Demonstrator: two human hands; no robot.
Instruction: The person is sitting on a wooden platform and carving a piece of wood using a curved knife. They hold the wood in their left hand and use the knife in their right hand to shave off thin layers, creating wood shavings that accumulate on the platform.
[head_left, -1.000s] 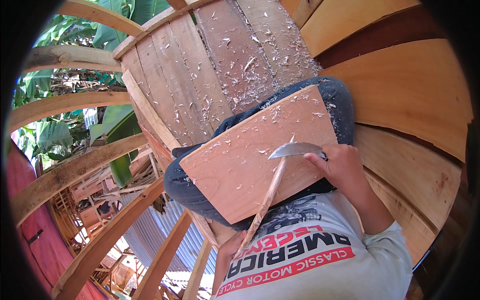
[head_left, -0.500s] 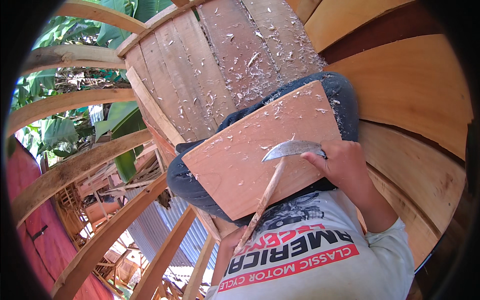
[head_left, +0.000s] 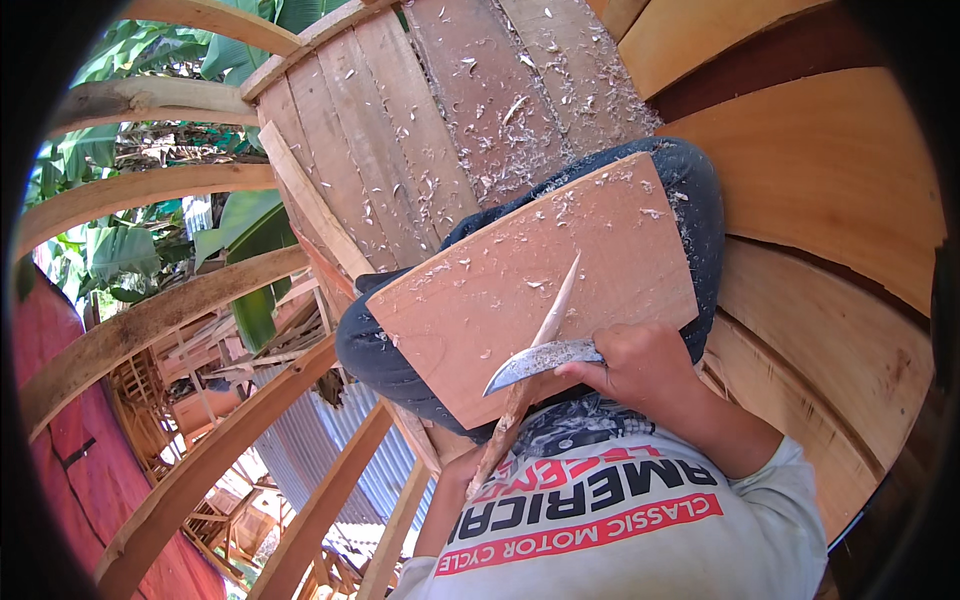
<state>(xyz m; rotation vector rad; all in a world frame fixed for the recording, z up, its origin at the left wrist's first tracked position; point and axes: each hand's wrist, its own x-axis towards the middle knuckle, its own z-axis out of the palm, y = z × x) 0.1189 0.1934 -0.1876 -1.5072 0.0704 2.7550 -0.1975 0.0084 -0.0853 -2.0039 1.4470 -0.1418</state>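
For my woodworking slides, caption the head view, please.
Right hand holds a curved grey metal blade across a pale, pointed wooden stick gripped lower down by the left hand.

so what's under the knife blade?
The knife blade in the right hand crosses over the stick, with the board below both. The stretch of stick directly beneath the blade is covered; any cut there can't be seen.

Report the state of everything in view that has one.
Stick: far end whittled pale and pointed, near end rougher.
Knife: held, curved blade lying across the stick.
Right-hand fingers: closed on the knife's handle.
Left-hand fingers: closed on the stick's near end, partly hidden.
Trousers: folded at the knees, speckled with shavings.
Board: laid across the trousers, flecked with shavings.
Planks: littered with shavings.
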